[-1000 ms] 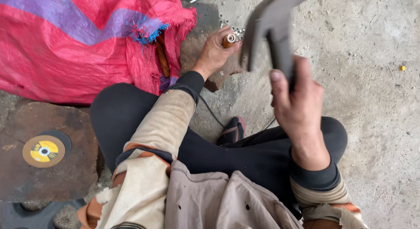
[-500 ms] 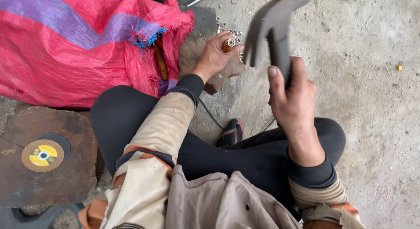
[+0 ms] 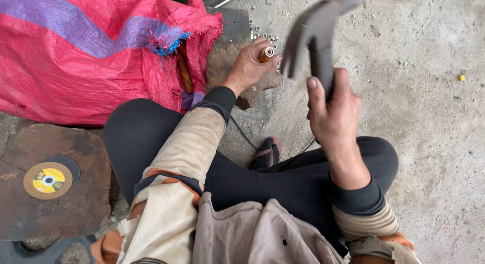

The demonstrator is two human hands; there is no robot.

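- Your right hand (image 3: 334,110) is gripping the handle of a dark hammer (image 3: 316,34), fingers wrapped shut around it and thumb lying up along the shaft; the hammer head is raised and looks blurred at its top.
- Your left hand (image 3: 248,66) is reaching forward past your knee, pinching a short copper-coloured tube piece (image 3: 265,54) between thumb and fingers, with its open end facing up.
- That tube piece is sitting over a flat brown stone (image 3: 230,67), and your left hand is resting on the same stone.
- Your dark-trousered legs (image 3: 151,138) are folded beneath both arms, and a dark sandal (image 3: 266,153) is showing between them on the concrete floor (image 3: 429,143).
- Lying at your left, on a rusty plate (image 3: 76,203), is a yellow-centred cutting disc (image 3: 48,179).
- Beyond your left knee, a pink woven sack (image 3: 76,47) with a purple stripe is slumping open, and a brown wooden handle (image 3: 184,72) is poking out of its mouth.
- Just past the stone, a scatter of small metal rings (image 3: 258,31) is lying on the floor; you cannot tell their count.
- Farther right, well apart from the hands, a tiny yellow speck (image 3: 461,77) is sitting on the concrete.
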